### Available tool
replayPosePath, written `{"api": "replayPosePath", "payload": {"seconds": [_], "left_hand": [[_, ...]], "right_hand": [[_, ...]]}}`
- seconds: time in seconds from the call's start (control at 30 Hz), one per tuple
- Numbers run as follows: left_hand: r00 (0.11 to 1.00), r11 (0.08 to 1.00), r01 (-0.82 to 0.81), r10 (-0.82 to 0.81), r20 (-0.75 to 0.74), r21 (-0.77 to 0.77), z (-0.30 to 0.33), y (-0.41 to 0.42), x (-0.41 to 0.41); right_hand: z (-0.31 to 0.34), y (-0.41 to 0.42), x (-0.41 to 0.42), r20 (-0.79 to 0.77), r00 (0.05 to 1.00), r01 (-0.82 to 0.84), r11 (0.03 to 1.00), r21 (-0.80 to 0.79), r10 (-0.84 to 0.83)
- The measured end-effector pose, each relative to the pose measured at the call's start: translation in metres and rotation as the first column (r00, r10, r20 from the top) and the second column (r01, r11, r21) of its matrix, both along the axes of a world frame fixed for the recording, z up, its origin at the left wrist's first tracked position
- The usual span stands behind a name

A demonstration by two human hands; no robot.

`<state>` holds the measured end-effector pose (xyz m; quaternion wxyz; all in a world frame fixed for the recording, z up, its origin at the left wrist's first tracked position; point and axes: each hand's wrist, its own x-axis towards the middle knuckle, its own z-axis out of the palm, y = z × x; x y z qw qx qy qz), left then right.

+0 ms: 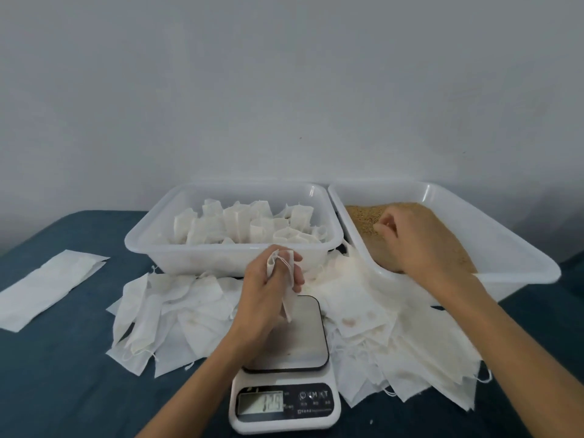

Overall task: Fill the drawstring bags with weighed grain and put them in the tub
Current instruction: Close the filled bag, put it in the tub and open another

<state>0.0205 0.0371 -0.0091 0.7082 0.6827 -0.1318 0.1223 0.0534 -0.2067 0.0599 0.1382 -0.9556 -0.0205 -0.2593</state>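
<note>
My left hand (pixel 268 289) holds an empty white drawstring bag (pixel 286 281) over the steel plate of a digital kitchen scale (pixel 284 403); the bag hangs limp from my fingers. My right hand (pixel 407 241) reaches into the right tub (pixel 505 273), fingers curled down into the brown grain (pixel 363 216); whether they hold grain I cannot tell. The left tub (pixel 151 245) holds several filled white bags (pixel 246 226) standing upright. Loose empty bags (pixel 177 314) lie heaped on both sides of the scale.
A flat white sheet (pixel 47 289) lies at the left on the dark blue cloth (pixel 63 390) covering the table. A pale wall stands close behind both tubs. The right heap of bags (pixel 410 352) spills toward the table's front.
</note>
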Motion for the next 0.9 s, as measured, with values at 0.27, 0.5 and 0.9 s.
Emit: {"api": "replayPosePath", "payload": {"seconds": [0.27, 0.5, 0.9], "left_hand": [[0.986, 0.983, -0.167, 0.167, 0.007, 0.083, 0.064, -0.028, 0.084], [0.984, 0.866, -0.100, 0.159, -0.080, 0.489, 0.058, -0.054, 0.147], [0.938, 0.709, -0.342, 0.213, 0.275, 0.617, 0.050, -0.049, 0.092]], "right_hand": [[-0.046, 0.061, -0.037, 0.036, 0.951, -0.307, 0.926, 0.220, 0.307], [-0.063, 0.068, -0.048, 0.000, 0.893, -0.439, 0.869, 0.229, 0.451], [-0.037, 0.037, -0.037, 0.311, 0.868, -0.488, 0.543, 0.683, 0.388]]}}
